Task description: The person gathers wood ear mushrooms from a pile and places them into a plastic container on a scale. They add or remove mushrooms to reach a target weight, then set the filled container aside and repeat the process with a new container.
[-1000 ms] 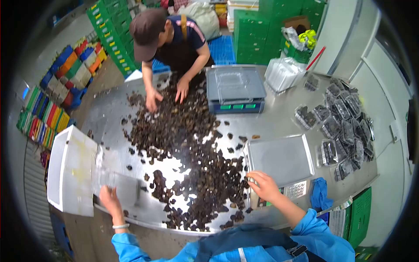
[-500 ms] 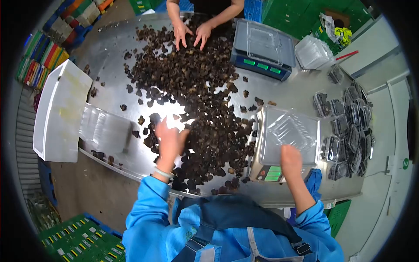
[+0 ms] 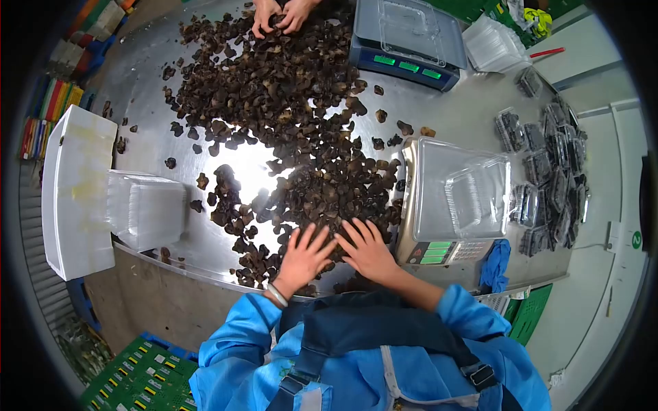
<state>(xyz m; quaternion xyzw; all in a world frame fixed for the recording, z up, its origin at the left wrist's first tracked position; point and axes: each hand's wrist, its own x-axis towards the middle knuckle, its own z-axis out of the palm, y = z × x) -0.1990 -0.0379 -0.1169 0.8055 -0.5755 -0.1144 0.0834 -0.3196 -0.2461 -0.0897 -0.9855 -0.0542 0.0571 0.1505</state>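
Note:
Dark brown, crinkled mushroom-like pieces (image 3: 329,185) lie in a wide heap on the metal table (image 3: 439,116). On the heap's near side, my left hand (image 3: 306,259) rests with its fingers spread, a pale bracelet at the wrist. Close beside it on the right, my right hand (image 3: 369,252) also lies on the pieces, fingers spread. Neither hand holds anything that I can see. To the right, an open clear plastic box (image 3: 473,198) sits on a scale (image 3: 410,233) with a lit green display.
Across the table, another person's hands (image 3: 279,17) touch the heap. A second scale (image 3: 404,67) stands back right. Filled clear boxes (image 3: 558,164) are piled at the right. Stacked clear containers (image 3: 145,209) and a white foam box (image 3: 82,192) are at the left. A blue cloth (image 3: 495,266) hangs near the edge.
My right hand has moved left from the scale to the heap. My left hand has come nearer and right, beside it. The view has shifted, and the other person's hands have drawn together.

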